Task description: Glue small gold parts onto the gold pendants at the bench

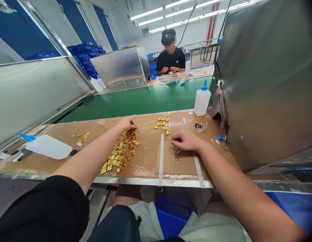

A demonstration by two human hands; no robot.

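Observation:
My left hand [127, 124] is over the far end of a spread of small shiny gold pieces [120, 151]. Its fingers are pinched together, with a bit of gold showing at the tips. My right hand [187, 140] is curled above a cardboard sheet [168, 166] taped to the bench. Beneath its fingers sits a small clear cup [176, 150], partly covered by the hand. Whatever those closed fingers may hold is hidden. Just in front of the cup lies a small flat gold-brown piece [177, 158]. Between and beyond my hands is a looser group of gold pieces [163, 123].
White bottles with blue caps stand at right [202, 101] and lie at left [48, 146]. Another small clear cup [200, 127] is at the right. Behind the bench runs a green conveyor belt [135, 100]; a person [171, 58] sits across it. Metal panels [269, 84] flank the bench.

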